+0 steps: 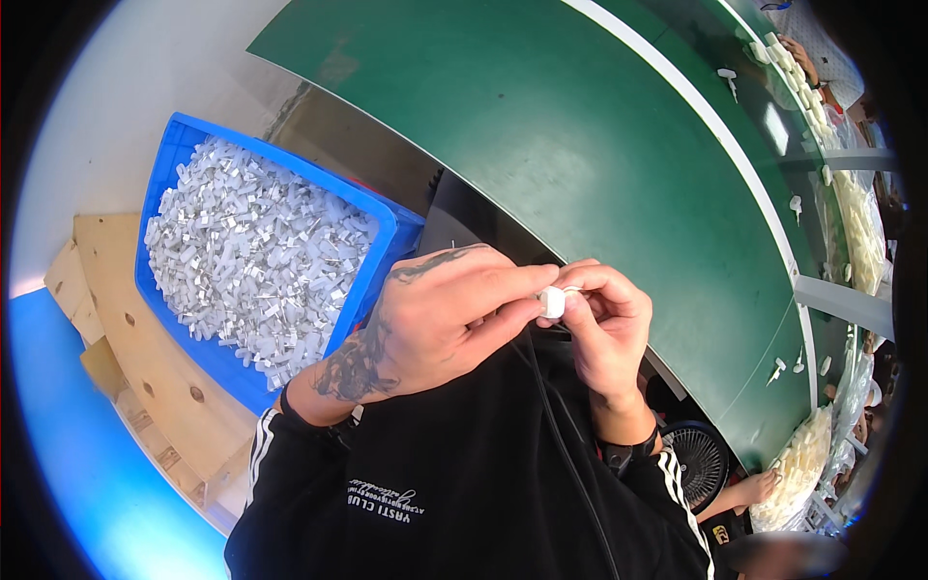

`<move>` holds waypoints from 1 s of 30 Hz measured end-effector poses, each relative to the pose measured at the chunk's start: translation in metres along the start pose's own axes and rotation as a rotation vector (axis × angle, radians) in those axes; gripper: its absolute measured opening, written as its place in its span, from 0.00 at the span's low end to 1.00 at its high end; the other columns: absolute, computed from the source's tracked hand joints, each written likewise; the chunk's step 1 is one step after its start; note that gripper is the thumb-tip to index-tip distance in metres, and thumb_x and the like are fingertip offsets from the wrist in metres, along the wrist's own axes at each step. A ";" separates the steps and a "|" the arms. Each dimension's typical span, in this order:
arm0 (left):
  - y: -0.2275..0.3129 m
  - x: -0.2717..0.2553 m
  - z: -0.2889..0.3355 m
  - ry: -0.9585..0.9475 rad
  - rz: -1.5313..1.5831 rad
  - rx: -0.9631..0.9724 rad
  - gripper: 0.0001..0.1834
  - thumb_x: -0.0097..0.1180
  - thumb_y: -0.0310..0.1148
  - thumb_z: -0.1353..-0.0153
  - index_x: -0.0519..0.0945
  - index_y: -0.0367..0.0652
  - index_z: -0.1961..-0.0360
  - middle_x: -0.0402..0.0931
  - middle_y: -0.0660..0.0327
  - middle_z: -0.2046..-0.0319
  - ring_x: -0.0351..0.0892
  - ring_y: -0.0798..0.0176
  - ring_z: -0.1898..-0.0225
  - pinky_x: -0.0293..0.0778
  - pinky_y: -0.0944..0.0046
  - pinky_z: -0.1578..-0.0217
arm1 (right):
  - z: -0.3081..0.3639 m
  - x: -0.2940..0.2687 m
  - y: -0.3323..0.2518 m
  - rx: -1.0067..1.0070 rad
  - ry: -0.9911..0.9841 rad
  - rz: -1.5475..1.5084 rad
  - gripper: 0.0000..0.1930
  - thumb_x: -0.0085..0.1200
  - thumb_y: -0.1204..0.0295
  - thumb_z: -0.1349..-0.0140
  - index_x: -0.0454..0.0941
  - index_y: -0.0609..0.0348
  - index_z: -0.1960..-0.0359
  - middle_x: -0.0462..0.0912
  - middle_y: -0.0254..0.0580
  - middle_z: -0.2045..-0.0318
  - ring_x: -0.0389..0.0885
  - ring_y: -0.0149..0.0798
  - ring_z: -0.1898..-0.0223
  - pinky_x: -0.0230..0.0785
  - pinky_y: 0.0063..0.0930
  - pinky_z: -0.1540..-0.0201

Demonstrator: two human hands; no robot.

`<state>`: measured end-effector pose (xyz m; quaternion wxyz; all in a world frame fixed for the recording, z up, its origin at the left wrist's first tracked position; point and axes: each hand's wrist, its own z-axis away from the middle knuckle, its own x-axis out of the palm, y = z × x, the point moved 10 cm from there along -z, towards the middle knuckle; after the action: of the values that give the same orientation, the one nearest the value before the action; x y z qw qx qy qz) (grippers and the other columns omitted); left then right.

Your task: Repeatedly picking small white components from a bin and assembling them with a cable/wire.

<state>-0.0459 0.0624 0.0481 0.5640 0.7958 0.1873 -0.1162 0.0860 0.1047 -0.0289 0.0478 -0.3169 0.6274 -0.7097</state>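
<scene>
In my head view, the blue bin (227, 362) is heaped with small pale pieces (256, 251). Right of that bin, in front of my chest, is one small white piece (552, 304). The fingertips of my left hand (430, 314), just beside the bin's right edge, pinch it closely; my right hand (609, 333), farther from the bin, meets its other side with thumb and curled forefinger. The green bench (619, 193) spreads right of the bin, and a wooden board (145, 353) lies along its left.
</scene>
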 end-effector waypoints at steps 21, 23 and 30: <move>0.004 0.004 -0.005 -0.042 0.001 0.044 0.21 0.72 0.24 0.58 0.83 0.39 0.59 0.76 0.61 0.67 0.75 0.70 0.72 0.71 0.73 0.76 | 0.009 -0.005 0.021 0.149 -0.012 -0.276 0.06 0.51 0.80 0.37 0.75 0.71 0.60 0.81 0.47 0.66 0.82 0.32 0.66 0.79 0.23 0.67; 0.000 0.008 0.000 -0.039 0.073 0.035 0.20 0.71 0.23 0.58 0.83 0.38 0.60 0.76 0.61 0.67 0.75 0.71 0.73 0.71 0.74 0.76 | 0.009 -0.004 0.014 0.065 -0.031 -0.263 0.07 0.53 0.79 0.38 0.74 0.71 0.61 0.79 0.48 0.64 0.81 0.35 0.65 0.79 0.26 0.64; 0.014 0.013 -0.005 0.023 0.055 0.126 0.17 0.69 0.22 0.58 0.83 0.40 0.63 0.75 0.62 0.70 0.76 0.67 0.74 0.72 0.71 0.76 | 0.017 -0.011 -0.003 -0.106 -0.045 -0.092 0.08 0.58 0.78 0.41 0.75 0.70 0.64 0.77 0.50 0.64 0.80 0.33 0.67 0.74 0.22 0.64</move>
<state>-0.0282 0.0648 0.0566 0.5136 0.8358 0.1644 -0.1030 0.1042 0.0961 -0.0306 0.0125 -0.3633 0.6475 -0.6697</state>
